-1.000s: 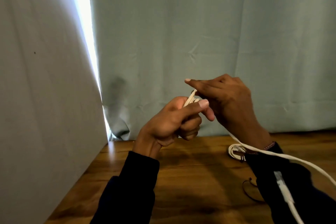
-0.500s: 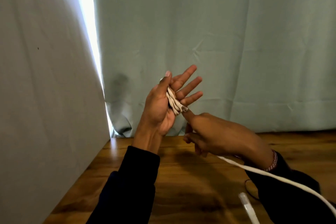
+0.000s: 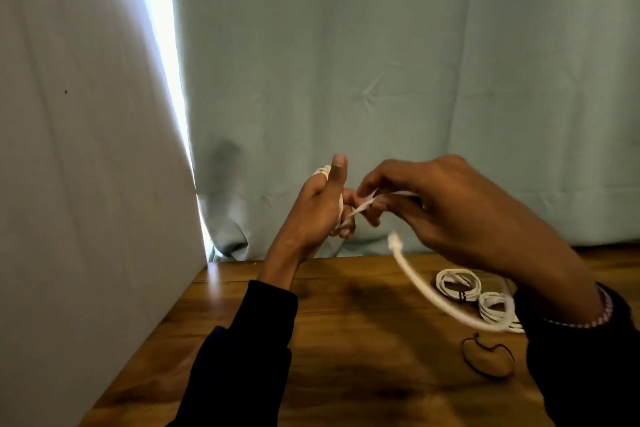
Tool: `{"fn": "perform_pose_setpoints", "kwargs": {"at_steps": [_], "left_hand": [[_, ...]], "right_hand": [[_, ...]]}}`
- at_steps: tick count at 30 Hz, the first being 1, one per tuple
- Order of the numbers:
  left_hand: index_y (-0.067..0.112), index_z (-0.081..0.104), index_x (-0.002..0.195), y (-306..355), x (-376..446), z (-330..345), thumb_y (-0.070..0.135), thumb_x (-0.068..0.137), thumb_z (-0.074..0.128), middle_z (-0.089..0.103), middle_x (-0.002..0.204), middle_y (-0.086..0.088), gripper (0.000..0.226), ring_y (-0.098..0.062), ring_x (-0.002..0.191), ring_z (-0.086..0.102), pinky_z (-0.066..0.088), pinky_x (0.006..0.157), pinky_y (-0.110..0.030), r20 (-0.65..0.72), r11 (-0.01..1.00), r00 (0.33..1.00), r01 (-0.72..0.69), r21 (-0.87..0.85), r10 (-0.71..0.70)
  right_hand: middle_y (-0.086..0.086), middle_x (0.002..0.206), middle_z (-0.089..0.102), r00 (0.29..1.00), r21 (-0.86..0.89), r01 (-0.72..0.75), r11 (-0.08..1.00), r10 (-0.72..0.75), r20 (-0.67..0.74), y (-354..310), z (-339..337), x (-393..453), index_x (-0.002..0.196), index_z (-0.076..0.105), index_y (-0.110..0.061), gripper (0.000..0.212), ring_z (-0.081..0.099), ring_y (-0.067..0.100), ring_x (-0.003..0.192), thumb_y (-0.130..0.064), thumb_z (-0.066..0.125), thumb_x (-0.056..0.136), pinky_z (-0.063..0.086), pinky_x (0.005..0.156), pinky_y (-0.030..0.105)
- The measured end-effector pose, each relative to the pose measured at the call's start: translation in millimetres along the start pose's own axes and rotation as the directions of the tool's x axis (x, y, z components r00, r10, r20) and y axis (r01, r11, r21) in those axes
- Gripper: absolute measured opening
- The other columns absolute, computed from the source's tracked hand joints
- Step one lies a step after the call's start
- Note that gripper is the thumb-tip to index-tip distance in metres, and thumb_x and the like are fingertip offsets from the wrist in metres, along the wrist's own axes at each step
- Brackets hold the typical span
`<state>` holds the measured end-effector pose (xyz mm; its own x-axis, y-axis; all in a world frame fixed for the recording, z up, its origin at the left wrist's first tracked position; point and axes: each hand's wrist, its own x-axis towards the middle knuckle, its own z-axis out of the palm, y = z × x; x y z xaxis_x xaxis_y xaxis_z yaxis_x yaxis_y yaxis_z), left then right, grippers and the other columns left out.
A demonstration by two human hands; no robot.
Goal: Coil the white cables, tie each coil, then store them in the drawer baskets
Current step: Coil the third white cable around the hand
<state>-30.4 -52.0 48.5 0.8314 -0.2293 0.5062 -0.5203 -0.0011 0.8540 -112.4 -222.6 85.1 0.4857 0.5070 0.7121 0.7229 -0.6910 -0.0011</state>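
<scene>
My left hand (image 3: 320,208) is raised above the wooden table (image 3: 346,340), thumb up, with a white cable (image 3: 420,288) wound in loops around its fingers. My right hand (image 3: 450,211) is just to its right and pinches a strand of that cable close to the loops. The cable's loose end with its plug (image 3: 394,241) swings in the air below my right hand. Two tied white coils (image 3: 457,282) (image 3: 493,305) lie on the table at the right.
A thin dark string tie (image 3: 486,357) lies on the table near my right sleeve. A pale green curtain (image 3: 381,80) hangs behind the table. A white panel (image 3: 86,184) stands along the left side.
My right hand has come up from below to the level of my left hand, bringing the cable round. My left fingers have gone from spread to curled, and the cable's free tail is shorter.
</scene>
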Motion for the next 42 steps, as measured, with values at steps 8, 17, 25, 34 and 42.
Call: {"fn": "perform_pose_setpoints", "kwargs": {"at_steps": [8, 17, 25, 34, 42], "left_hand": [[0.003, 0.063, 0.105, 17.5, -10.5, 7.8, 0.070, 0.088, 0.040, 0.050, 0.052, -0.006, 0.072, -0.008, 0.037, 0.030, 0.027, 0.042, -0.021, 0.374, 0.992, 0.925, 0.096, -0.081, -0.059], [0.016, 0.046, 0.068, 31.2, -13.0, 2.7, 0.045, 0.100, 0.033, 0.022, 0.036, 0.004, 0.045, -0.012, 0.031, 0.010, 0.015, 0.039, -0.020, 0.552, 0.860, 0.829, 0.211, -0.465, 0.094], [0.013, 0.046, 0.075, 33.5, -7.7, -7.9, 0.027, 0.102, 0.034, 0.035, 0.035, 0.008, 0.032, -0.005, 0.027, 0.020, 0.020, 0.035, -0.019, 0.289, 0.662, 0.935, 0.086, -0.744, 0.204], [-0.005, 0.054, 0.115, 26.1, -0.3, -7.8, 0.026, 0.107, 0.031, 0.031, 0.041, 0.005, 0.040, -0.006, 0.036, 0.038, 0.042, 0.047, -0.022, -0.028, 0.777, 0.997, -0.070, -0.626, 0.066], [-0.003, 0.046, 0.130, 18.2, -0.4, 0.0, 0.035, 0.109, 0.030, 0.032, 0.048, -0.002, 0.046, -0.043, 0.093, 0.072, 0.059, 0.087, -0.047, -0.146, 0.859, 0.989, -0.102, -0.502, 0.032]], "right_hand": [[0.003, 0.087, 0.074, 0.854, -0.288, 0.136, 0.948, -0.260, -0.451, 39.2, 4.3, 3.1, 0.092, 0.078, -0.012, 0.026, 0.067, 0.019, 0.066, -0.037, 0.070, 0.093, 0.051, 0.053, 0.038], [0.003, 0.088, 0.072, 0.847, -0.293, 0.110, 0.950, -0.243, -0.472, 53.5, 42.8, 13.7, 0.129, 0.066, -0.023, 0.029, 0.063, 0.025, 0.067, -0.024, 0.059, 0.101, 0.051, 0.056, 0.038], [0.009, 0.094, 0.067, 0.986, -0.065, -0.094, 0.993, 0.102, 0.133, 33.7, 81.3, 15.6, 0.154, -0.008, -0.039, 0.094, 0.059, 0.014, 0.069, -0.015, 0.062, 0.097, 0.055, 0.069, 0.036], [-0.001, 0.097, 0.071, 0.868, -0.021, -0.110, 0.994, 0.107, 0.485, 0.2, 54.8, 10.7, 0.127, 0.045, -0.019, 0.040, 0.066, 0.007, 0.074, -0.030, 0.066, 0.095, 0.057, 0.069, 0.030], [0.000, 0.068, 0.069, 0.823, 0.484, -0.490, 0.725, 0.201, 0.531, -10.0, 16.4, 6.0, 0.086, 0.072, -0.018, 0.017, 0.063, 0.011, 0.057, -0.031, 0.066, 0.094, 0.053, 0.060, 0.024]]}}
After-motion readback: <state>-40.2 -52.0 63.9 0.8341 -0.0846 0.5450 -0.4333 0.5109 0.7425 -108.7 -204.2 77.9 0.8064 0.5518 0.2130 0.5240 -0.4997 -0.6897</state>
